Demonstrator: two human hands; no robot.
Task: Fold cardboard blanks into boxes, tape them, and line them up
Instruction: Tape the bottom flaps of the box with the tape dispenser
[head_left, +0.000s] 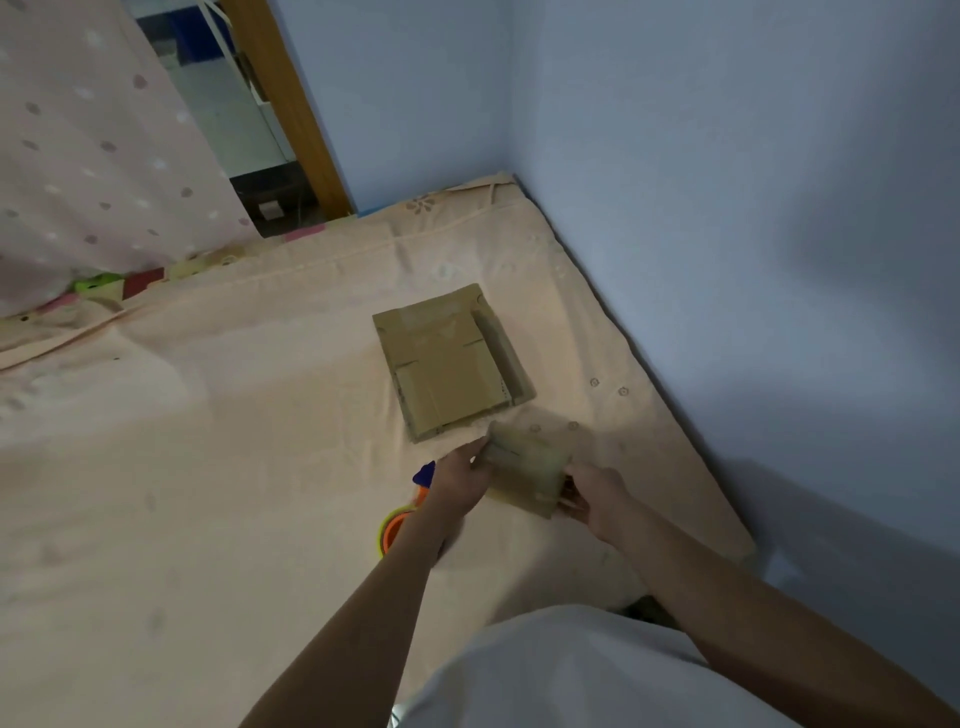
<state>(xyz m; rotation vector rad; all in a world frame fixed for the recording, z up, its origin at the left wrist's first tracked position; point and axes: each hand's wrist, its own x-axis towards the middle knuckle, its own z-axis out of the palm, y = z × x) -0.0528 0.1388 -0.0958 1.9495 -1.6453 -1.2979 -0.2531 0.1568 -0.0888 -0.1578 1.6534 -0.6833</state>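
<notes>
A small folded cardboard box (527, 470), blurred by motion, is held between both hands just above the peach bedsheet (260, 441). My left hand (460, 480) grips its left side and my right hand (597, 499) grips its right end. Just beyond it lies a stack of flat cardboard blanks (449, 364) on the sheet, brown with tape strips showing. An orange and green tape dispenser (397, 525) with a blue part sits under my left forearm, mostly hidden.
The bed fills a corner between two pale blue walls (727, 208) at the back and right. A dotted pink curtain (93, 156) hangs at the far left beside a wooden frame (291, 104). My white shirt (571, 675) covers the lower frame.
</notes>
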